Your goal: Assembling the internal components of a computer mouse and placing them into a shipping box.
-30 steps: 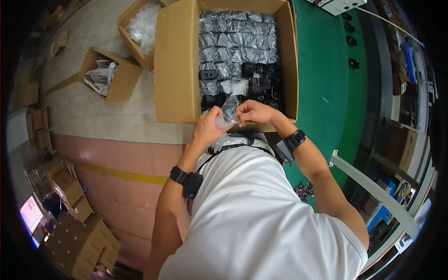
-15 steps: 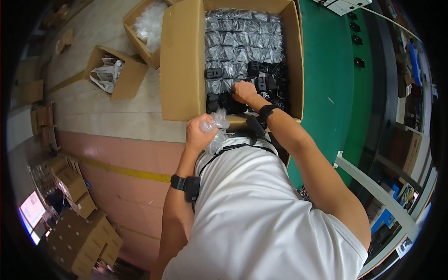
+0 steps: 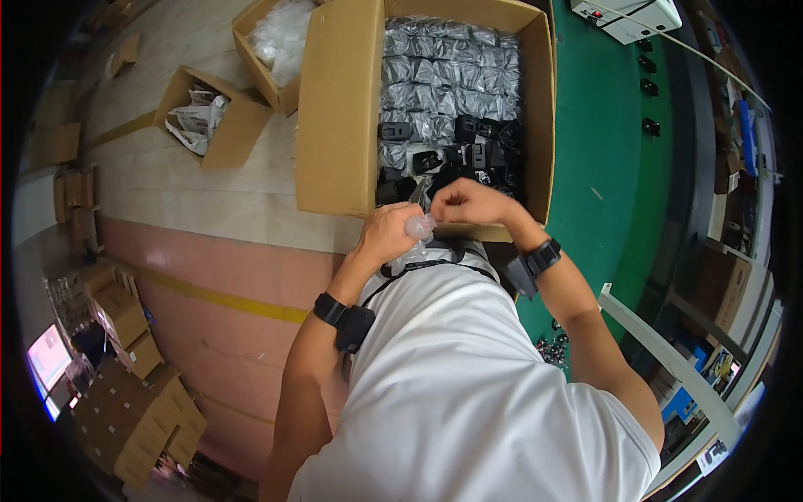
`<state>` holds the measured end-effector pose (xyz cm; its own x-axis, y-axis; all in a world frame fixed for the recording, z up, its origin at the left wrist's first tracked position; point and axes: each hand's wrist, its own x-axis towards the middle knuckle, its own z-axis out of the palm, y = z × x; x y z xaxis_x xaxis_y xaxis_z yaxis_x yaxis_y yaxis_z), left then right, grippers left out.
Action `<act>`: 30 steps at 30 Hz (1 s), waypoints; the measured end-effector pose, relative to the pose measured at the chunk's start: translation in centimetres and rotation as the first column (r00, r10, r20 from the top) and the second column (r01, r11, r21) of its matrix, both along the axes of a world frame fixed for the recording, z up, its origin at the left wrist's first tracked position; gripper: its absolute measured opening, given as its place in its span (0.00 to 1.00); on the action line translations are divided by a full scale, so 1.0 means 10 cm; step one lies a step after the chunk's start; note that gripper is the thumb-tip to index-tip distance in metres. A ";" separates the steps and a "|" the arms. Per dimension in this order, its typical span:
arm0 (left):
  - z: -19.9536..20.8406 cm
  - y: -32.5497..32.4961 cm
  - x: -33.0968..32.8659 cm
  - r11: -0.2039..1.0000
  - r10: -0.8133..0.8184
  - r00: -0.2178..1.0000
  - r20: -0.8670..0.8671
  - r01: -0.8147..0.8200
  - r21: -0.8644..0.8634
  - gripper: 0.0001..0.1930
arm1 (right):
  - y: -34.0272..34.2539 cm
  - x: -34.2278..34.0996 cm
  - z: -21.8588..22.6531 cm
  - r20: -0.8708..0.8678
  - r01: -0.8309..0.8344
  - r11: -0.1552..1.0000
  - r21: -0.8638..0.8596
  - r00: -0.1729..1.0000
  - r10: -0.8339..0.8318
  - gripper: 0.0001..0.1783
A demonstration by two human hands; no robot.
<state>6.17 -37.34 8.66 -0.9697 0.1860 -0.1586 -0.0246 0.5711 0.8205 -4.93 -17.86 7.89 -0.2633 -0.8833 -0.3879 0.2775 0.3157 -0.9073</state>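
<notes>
My left hand (image 3: 390,231) is closed around a crumpled bunch of clear plastic bags (image 3: 418,227) at the near edge of a big cardboard box (image 3: 339,109). Just to its right is my right hand (image 3: 470,202), fingers curled in toward the bags; whether anything sits between its fingertips is hidden. Inside the box, rows of items in clear plastic bags (image 3: 452,71) fill the far part. Loose black plastic devices (image 3: 478,156) lie nearer, and one black piece (image 3: 427,161) rests on the bagged layer, left of the others.
Left of the big box stand a carton of clear plastic (image 3: 280,38) and a smaller carton with crumpled packaging (image 3: 199,117). A green surface (image 3: 594,151) runs along the right, bearing a white machine (image 3: 627,17) and several small black parts (image 3: 649,86). Stacked cartons (image 3: 138,427) stand lower left.
My right hand has drawn back from the black devices toward my left hand. The left hand has moved right with the plastic bags. A black piece now shows where the right hand was.
</notes>
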 end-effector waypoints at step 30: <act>-0.33 0.14 -0.31 0.976 0.217 0.970 -0.109 -0.214 0.045 0.19 | -0.09 -0.33 -0.32 -0.006 0.033 0.997 0.076 0.999 -0.033 0.06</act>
<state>3.11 -35.94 5.34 -0.9987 -0.0261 -0.0435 -0.0507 0.5352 0.8432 -8.26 -18.80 4.68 -0.2937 -0.8421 -0.4524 0.2849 0.3747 -0.8823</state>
